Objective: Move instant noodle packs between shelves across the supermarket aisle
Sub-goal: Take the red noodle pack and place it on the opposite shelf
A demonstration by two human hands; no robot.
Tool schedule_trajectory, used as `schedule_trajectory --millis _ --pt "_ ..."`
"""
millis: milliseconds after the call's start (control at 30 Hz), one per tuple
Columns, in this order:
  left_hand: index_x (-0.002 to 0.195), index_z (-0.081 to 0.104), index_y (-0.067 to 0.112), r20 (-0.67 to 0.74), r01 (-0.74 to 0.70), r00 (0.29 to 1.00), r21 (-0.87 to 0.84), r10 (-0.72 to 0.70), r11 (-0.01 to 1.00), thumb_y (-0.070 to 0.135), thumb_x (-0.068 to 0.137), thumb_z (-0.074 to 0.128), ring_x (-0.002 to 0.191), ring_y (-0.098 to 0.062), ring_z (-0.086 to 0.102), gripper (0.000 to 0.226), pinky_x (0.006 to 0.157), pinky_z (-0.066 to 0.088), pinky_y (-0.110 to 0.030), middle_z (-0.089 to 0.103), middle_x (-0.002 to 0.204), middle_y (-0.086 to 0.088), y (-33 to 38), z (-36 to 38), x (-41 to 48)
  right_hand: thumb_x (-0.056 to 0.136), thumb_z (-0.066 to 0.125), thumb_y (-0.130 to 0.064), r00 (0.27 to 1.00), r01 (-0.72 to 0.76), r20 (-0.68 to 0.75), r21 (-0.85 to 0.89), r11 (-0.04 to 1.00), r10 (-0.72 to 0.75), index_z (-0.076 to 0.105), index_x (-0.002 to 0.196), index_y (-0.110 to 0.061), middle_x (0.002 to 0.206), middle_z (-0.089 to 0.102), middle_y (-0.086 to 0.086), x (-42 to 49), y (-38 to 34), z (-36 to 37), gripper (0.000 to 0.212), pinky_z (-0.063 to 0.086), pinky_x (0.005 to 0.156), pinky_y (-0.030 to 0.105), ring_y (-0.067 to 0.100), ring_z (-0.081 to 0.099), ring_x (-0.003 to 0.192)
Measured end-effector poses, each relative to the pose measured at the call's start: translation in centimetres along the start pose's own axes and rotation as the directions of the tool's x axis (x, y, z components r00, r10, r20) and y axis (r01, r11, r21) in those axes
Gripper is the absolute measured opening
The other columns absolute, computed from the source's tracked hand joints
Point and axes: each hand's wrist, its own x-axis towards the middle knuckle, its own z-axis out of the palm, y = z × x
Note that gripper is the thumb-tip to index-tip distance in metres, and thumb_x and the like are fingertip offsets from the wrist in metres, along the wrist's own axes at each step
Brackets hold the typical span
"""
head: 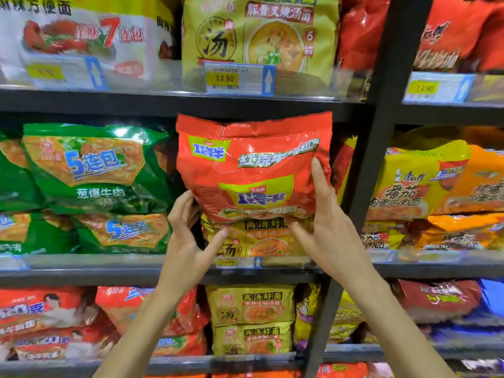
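Red pack (253, 170) is held upright at the middle shelf (81, 271), its bottom edge overlapping a yellow pack (261, 241), with green packs (90, 170) just to its left. Left hand (188, 236) has its grip closed on the pack's lower left edge, fingers curled behind it. Right hand (327, 225) keeps an open grip, with straight fingers pressed flat on the pack's right side and the thumb at its bottom edge.

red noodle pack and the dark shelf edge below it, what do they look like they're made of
The red noodle pack looks like thin glossy plastic film, judging by its crinkles and bright glare patches. The dark shelf edge is probably painted metal: flat, straight and matte grey, though the look alone leaves that open.
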Motion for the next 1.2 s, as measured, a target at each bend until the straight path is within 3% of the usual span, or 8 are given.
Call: schedule_trajectory --millis 167,300,500,600,733,867,1067,1200 --pt "0.149 -0.009 0.061 0.071 0.052 0.996 -0.051 -0.049 0.997 0.030 0.088 0.077 0.152 -0.023 0.033 0.110 0.116 0.033 -0.017 0.026 0.162 -0.003 -1.5 0.9 0.4 0.087 0.075 -0.021 0.998 -0.023 -0.050 0.151 0.988 0.031 -0.018 0.150 -0.055 0.151 0.034 -0.009 0.5 0.2 1.7 0.118 0.052 0.098 0.050 0.030 0.055 0.131" --pt "0.147 -0.011 0.065 0.040 0.033 0.999 -0.096 -0.029 0.995 0.019 0.090 0.070 0.152 -0.026 0.033 0.109 0.119 0.034 -0.027 0.025 0.166 -0.008 -0.3 1.2 0.8 0.081 0.083 -0.014 0.991 -0.044 -0.119 0.164 0.985 0.064 -0.011 0.150 -0.060 0.136 0.035 -0.023 0.1 0.4 2.0 0.125 0.046 0.093 0.028 0.010 0.050 0.125" --pt "0.152 0.000 0.062 -0.020 -0.025 1.000 -0.207 0.021 0.978 0.016 0.093 0.065 0.150 -0.014 0.036 0.098 0.120 0.036 -0.034 0.023 0.164 0.023 2.6 0.1 -1.1 0.077 0.083 -0.008 0.980 -0.024 -0.191 0.168 0.985 0.057 0.006 0.158 -0.043 0.132 0.023 -0.053 -1.9 -1.0 1.0 0.117 0.036 0.099 0.006 -0.011 0.042 0.125" --pt "0.153 0.001 0.060 -0.010 0.002 1.000 -0.232 -0.004 0.973 0.015 0.093 0.067 0.154 -0.018 0.030 0.100 0.122 0.035 -0.047 0.019 0.169 0.002 2.5 -0.6 -1.6 0.076 0.086 -0.021 0.979 -0.022 -0.197 0.172 0.985 0.056 0.006 0.157 -0.046 0.131 0.028 -0.046 -2.8 -2.1 0.4 0.117 0.036 0.094 0.000 -0.017 0.041 0.121" --pt "0.155 0.002 0.056 0.022 0.005 1.000 -0.251 0.000 0.968 0.017 0.096 0.065 0.152 0.000 0.026 0.095 0.116 0.031 -0.013 0.012 0.169 0.016 2.7 -1.1 -1.1 0.079 0.071 -0.056 0.981 -0.039 -0.189 -0.051 0.998 0.028 -0.011 0.155 -0.049 0.125 0.054 -0.004 -2.6 -3.9 0.0 0.111 0.047 0.069 0.018 0.009 0.057 0.100" --pt "0.153 0.005 0.054 0.076 0.038 0.997 -0.262 -0.018 0.964 0.020 0.094 0.063 0.147 0.011 0.027 0.090 0.107 0.032 -0.002 0.016 0.160 0.035 3.0 -2.1 -0.4 0.081 0.050 -0.071 0.986 -0.105 -0.136 -0.102 0.989 0.091 -0.024 0.149 -0.053 0.136 0.058 0.002 -2.4 -4.2 -0.4 0.102 0.052 0.066 0.033 0.021 0.066 0.101" --pt "0.149 0.003 0.068 0.143 0.069 0.989 -0.256 -0.033 0.964 0.022 0.097 0.066 0.148 -0.007 0.035 0.093 0.101 0.049 -0.016 0.017 0.164 0.021 3.2 -3.1 -0.2 0.087 0.067 -0.055 0.990 -0.136 -0.038 -0.002 0.991 0.135 -0.029 0.145 -0.056 0.158 0.039 -0.010 -2.9 -4.3 -0.7 0.112 0.055 0.088 0.046 0.020 0.058 0.129" --pt "0.156 0.000 0.052 0.144 0.069 0.989 -0.276 -0.030 0.959 0.017 0.097 0.067 0.156 -0.005 0.018 0.096 0.121 0.032 -0.026 0.007 0.171 0.013 3.5 -2.7 -0.2 0.086 0.079 -0.024 0.991 -0.133 0.013 0.003 0.991 0.133 -0.027 0.147 -0.055 0.154 0.045 -0.005 -3.2 -3.7 -0.7 0.126 0.059 0.077 0.050 0.019 0.066 0.114"
